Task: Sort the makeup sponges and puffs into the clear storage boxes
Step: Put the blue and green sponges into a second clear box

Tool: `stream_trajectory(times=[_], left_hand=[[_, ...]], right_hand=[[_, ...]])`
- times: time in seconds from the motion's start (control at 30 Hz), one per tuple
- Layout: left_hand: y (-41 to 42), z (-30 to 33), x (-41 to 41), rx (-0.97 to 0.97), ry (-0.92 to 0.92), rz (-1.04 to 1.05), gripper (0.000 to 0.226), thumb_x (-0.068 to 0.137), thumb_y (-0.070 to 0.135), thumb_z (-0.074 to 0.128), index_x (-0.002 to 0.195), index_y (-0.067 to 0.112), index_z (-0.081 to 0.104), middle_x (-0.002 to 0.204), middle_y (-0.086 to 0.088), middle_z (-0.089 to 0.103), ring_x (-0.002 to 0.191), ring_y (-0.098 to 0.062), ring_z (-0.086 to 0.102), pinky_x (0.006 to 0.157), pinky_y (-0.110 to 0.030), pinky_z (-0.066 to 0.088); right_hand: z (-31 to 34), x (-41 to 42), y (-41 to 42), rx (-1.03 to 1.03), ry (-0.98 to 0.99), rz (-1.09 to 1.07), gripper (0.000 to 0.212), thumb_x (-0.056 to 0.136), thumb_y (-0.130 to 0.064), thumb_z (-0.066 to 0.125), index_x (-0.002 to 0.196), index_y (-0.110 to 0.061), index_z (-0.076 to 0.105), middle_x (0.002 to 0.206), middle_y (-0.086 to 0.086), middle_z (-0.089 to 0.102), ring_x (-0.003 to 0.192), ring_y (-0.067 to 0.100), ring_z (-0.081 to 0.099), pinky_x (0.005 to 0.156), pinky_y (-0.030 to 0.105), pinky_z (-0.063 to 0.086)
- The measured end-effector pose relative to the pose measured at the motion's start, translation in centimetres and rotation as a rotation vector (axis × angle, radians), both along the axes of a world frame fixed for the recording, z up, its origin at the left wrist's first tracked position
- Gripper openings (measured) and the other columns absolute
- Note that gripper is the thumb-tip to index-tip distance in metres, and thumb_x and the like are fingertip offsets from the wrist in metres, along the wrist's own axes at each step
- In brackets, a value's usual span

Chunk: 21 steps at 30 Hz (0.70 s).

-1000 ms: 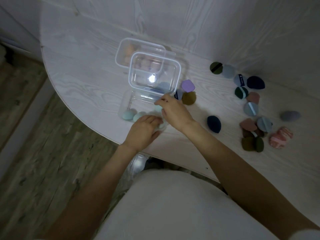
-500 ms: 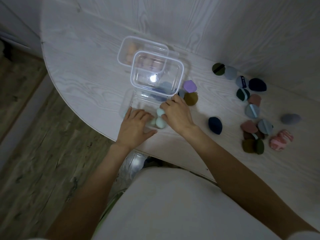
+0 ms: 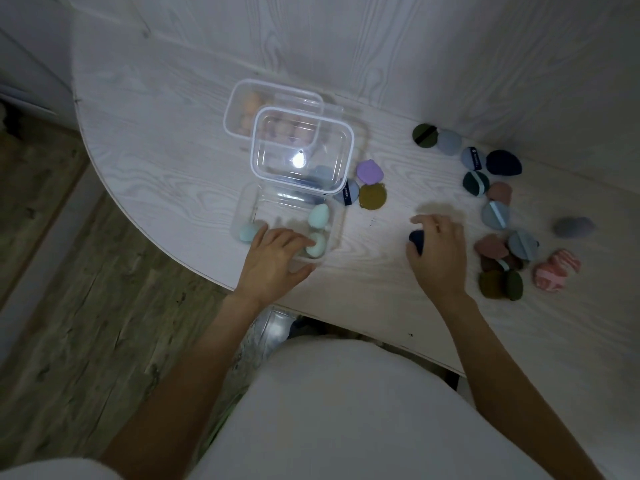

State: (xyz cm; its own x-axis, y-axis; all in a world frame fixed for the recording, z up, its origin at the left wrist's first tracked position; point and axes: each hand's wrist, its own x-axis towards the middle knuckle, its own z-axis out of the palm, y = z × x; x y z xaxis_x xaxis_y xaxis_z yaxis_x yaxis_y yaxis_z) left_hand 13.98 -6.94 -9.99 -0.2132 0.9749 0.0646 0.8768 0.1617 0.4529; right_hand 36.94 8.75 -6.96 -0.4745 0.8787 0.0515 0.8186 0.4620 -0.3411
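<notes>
Three mint sponges (image 3: 318,216) lie in the open clear box (image 3: 332,233) near the bench (image 3: 166,174) edge, and our left hand (image 3: 273,263) rests on this box with the fingers nearly straight, so the grip is wide and holds nothing. Our right hand (image 3: 438,251) curls its fingers over a dark blue sponge (image 3: 417,240) on the bench, so this grip holds it. More puffs (image 3: 495,214) lie loose at the right, and two lidded boxes (image 3: 303,150) stand behind.
</notes>
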Motion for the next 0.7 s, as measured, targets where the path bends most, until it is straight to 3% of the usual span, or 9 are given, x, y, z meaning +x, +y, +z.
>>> stream_trajectory(times=[0.13, 0.27, 0.4, 0.53, 0.7], left_hand=[[-0.1, 0.2, 0.2, -0.019, 0.003, -0.017, 0.043, 0.077, 0.049, 0.049, 0.106, 0.021, 0.063, 0.114, 0.002, 0.063, 0.106, -0.022, 0.055, 0.101, -0.046, 0.033], [0.3, 0.5, 0.5, -0.086, 0.006, -0.054, 0.048, 0.077, 0.052, 0.043, 0.109, 0.019, 0.057, 0.115, 0.002, 0.061, 0.109, -0.023, 0.054, 0.101, -0.045, 0.029], [0.8, 0.6, 0.8, -0.161, 0.034, -0.058, 0.059, 0.077, 0.055, 0.039, 0.121, 0.018, 0.051, 0.115, -0.001, 0.061, 0.111, -0.026, 0.052, 0.103, -0.048, 0.027], [1.2, 0.3, 0.4, -0.169, 0.065, -0.087, 0.044, 0.080, 0.035, 0.064, 0.119, 0.016, 0.058, 0.115, -0.005, 0.061, 0.112, -0.030, 0.051, 0.105, -0.053, 0.022], [1.9, 0.1, -0.3, -0.232, 0.112, -0.129, 0.044, 0.079, 0.037, 0.067, 0.118, 0.018, 0.060, 0.115, -0.005, 0.059, 0.114, -0.030, 0.047, 0.105, -0.052, 0.022]], right_hand=[[-2.0, 2.1, 0.6, -0.155, -0.157, -0.038, 0.040, 0.077, -0.012, 0.067, 0.114, -0.009, 0.052, 0.113, 0.019, 0.054, 0.098, 0.038, 0.048, 0.082, 0.041, 0.039], [-2.3, 2.0, 0.4, -0.172, -0.185, 0.003, 0.038, 0.081, -0.010, 0.065, 0.117, -0.011, 0.051, 0.112, 0.019, 0.057, 0.096, 0.036, 0.050, 0.077, 0.042, 0.042], [-1.2, 1.3, -0.5, -0.241, 0.037, 0.018, 0.041, 0.084, -0.013, 0.064, 0.121, -0.011, 0.046, 0.112, 0.015, 0.057, 0.090, 0.031, 0.057, 0.065, 0.036, 0.047], [0.8, -1.1, -1.5, -0.273, 0.149, 0.078, 0.042, 0.085, -0.020, 0.065, 0.120, -0.011, 0.044, 0.112, 0.013, 0.058, 0.089, 0.027, 0.058, 0.066, 0.036, 0.049], [2.4, -5.8, -1.7, -0.257, 0.272, 0.217, 0.043, 0.083, -0.016, 0.066, 0.123, -0.014, 0.051, 0.123, 0.008, 0.051, 0.102, 0.023, 0.055, 0.077, 0.039, 0.053]])
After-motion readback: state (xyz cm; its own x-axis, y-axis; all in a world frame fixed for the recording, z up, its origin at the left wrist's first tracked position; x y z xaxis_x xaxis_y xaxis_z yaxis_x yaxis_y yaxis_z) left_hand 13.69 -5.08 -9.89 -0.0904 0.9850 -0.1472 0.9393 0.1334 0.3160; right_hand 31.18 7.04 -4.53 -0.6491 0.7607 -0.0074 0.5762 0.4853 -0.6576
